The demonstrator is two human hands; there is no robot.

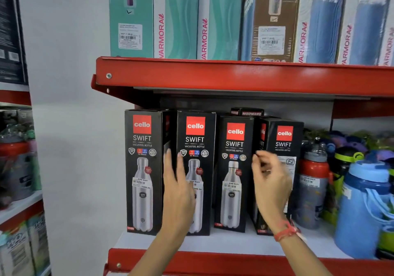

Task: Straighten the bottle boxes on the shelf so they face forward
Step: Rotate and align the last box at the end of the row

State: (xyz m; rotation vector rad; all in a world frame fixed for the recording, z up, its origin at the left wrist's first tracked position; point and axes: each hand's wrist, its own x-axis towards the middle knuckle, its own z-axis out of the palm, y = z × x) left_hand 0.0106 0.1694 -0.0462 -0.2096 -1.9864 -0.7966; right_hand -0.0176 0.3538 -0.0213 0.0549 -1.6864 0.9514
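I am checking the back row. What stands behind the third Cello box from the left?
Behind the third Cello box, only the top of a black Modware box shows; its lower part is covered.

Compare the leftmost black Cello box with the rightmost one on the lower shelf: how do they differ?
The leftmost box faces squarely forward and shows a bottle picture; the rightmost box is turned, showing two faces. The leftmost box is unobstructed; the right hand covers much of the rightmost box. Both show the red Cello Swift logo.

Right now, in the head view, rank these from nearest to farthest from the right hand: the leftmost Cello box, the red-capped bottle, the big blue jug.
From the right hand:
1. Red-capped bottle, just to its right.
2. Big blue jug, farther right at the shelf's front.
3. Leftmost Cello box, far left, beyond the left hand.
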